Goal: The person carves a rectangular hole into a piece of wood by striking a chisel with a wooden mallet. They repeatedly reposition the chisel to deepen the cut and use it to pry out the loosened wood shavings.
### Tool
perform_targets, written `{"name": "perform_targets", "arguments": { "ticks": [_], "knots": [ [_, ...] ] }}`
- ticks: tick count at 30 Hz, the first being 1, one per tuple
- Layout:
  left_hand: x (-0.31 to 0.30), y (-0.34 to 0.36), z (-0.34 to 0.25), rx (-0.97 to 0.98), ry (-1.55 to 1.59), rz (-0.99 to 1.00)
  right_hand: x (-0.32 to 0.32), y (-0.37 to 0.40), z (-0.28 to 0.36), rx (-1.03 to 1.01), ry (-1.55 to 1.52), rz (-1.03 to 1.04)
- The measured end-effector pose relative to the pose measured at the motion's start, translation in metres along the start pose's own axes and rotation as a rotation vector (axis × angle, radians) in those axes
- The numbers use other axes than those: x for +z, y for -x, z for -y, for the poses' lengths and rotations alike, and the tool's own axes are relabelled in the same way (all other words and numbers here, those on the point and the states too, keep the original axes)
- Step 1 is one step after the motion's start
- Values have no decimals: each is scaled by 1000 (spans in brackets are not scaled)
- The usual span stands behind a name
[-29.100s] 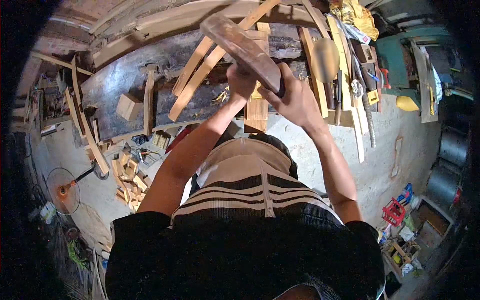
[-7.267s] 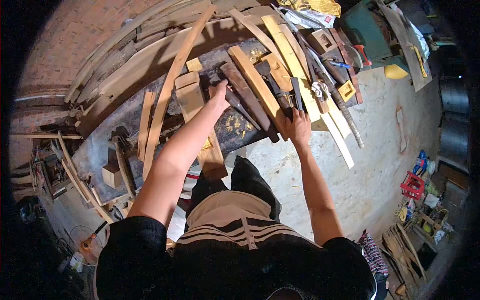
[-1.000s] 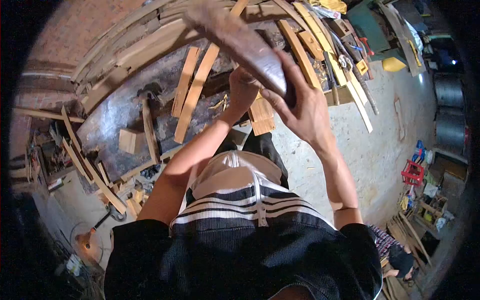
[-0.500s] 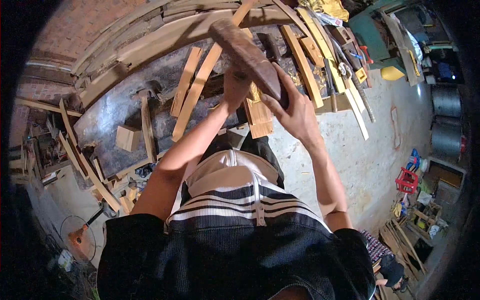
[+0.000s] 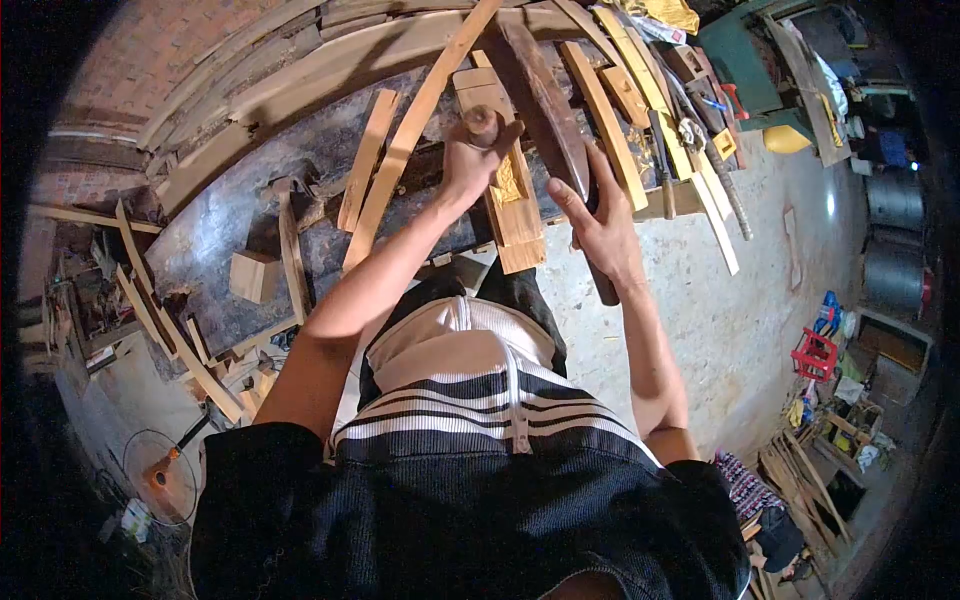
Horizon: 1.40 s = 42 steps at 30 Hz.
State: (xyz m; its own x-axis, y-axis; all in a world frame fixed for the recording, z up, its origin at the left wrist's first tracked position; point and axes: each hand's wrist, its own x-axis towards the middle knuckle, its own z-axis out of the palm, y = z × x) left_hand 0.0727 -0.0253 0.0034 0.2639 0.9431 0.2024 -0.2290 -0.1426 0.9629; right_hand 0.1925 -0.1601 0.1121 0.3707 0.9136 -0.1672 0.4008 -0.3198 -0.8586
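My left hand is wrapped around a brown round-ended wooden piece, seen nearly end-on. My right hand grips a long dark wooden piece, its thumb on the near side and its fingers along the far side. This dark piece slants from the bench's far edge down past my right wrist. Between my hands lies a light wooden block with yellow foil-like material on it. Whether the round-ended piece joins the dark one cannot be made out.
Long wooden strips lie across the dark bench. A small wood block is at left. Tools and slats lie at right. A fan, a red plastic item and part of a person are lower down.
The dark piece has swung to a steeper slant, its lower end now below my right hand. My left hand is out of its shadow, with the round-ended piece visible. My right hand has shifted slightly down.
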Motion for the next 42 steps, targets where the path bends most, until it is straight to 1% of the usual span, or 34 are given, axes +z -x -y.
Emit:
{"name": "perform_targets", "arguments": {
  "ticks": [1,2,3,4,5,6,7,8,9,11,12,13,15,16,17,19,20,21,23,24,25,26,27,29,31,33,34,35,37,38,39,41,42],
  "knots": [
    [7,6,-3,-52,147,-16,1,-2,0,-142,26,-38],
    [5,8,-9,8,-7,54,-2,0,17,-142,-3,-59],
    [4,8,-16,70,-159,125,-6,1,37,-213,-68,-55],
    [11,11,-14,18,-187,83,-9,-1,47,-362,-27,-101],
    [15,12,-13,16,-190,81,-10,-4,52,-515,13,-147],
    [18,13,-13,37,-157,73,-9,-6,52,-519,7,-140],
    [18,13,-12,58,-127,60,-8,-8,49,-548,93,-147],
    [17,12,1,68,-23,64,-7,-9,47,-582,177,-153],
    [12,15,12,39,5,63,-7,-11,41,-392,354,-30],
    [8,11,7,126,-77,11,-6,-20,26,-350,479,19],
    [5,9,7,177,-241,-17,-6,-25,23,-421,411,-5],
    [2,10,3,87,-179,28,-7,-24,29,-444,344,-14],
    [1,8,1,76,-209,57,-6,-21,47,-430,51,-41],
    [6,9,1,34,-214,-7,-10,-19,59,-444,14,-48],
    [5,10,2,31,-220,-36,-8,-22,63,-565,27,-90],
    [9,11,2,26,-104,13,-10,-31,41,-456,237,46],
    [7,13,9,-19,-219,7,-11,-36,40,-421,480,146],
    [9,13,16,-13,-222,-7,-14,-45,32,-485,406,178],
    [12,11,1,-4,45,-145,-24,-54,28,-415,412,285],
    [11,16,-5,10,12,-159,-25,-56,28,-418,416,305],
    [5,14,-5,-32,-146,-82,-25,-59,28,-485,321,270],
    [8,15,-4,-28,-205,-105,-27,-60,31,-550,225,234],
    [10,16,-5,-20,-267,-123,-30,-58,37,-472,82,268],
    [15,17,-5,-25,-285,-143,-37,-50,62,-372,-55,263],
    [22,17,-8,-29,-293,-151,-45,-47,73,-412,-23,247],
    [23,15,-15,-26,-359,-204,-47,-48,74,-533,-15,216],
    [26,10,-24,-116,-219,-262,-47,-48,70,-517,33,220],
    [25,5,-19,-110,-219,-262,-43,-52,58,-558,2,223],
    [18,-6,-11,-58,5,-122,-44,-51,53,-477,39,277],
    [17,-7,-11,-56,-78,-118,-42,-52,44,-427,-46,310],
    [16,-7,-11,-50,-80,-120,-40,-52,42,-433,-47,311],
    [16,-2,-2,-70,-218,-55,-41,-50,37,-366,-53,336],
    [16,0,3,-62,-148,-44,-40,-51,34,-355,-33,332]
  ]
}}
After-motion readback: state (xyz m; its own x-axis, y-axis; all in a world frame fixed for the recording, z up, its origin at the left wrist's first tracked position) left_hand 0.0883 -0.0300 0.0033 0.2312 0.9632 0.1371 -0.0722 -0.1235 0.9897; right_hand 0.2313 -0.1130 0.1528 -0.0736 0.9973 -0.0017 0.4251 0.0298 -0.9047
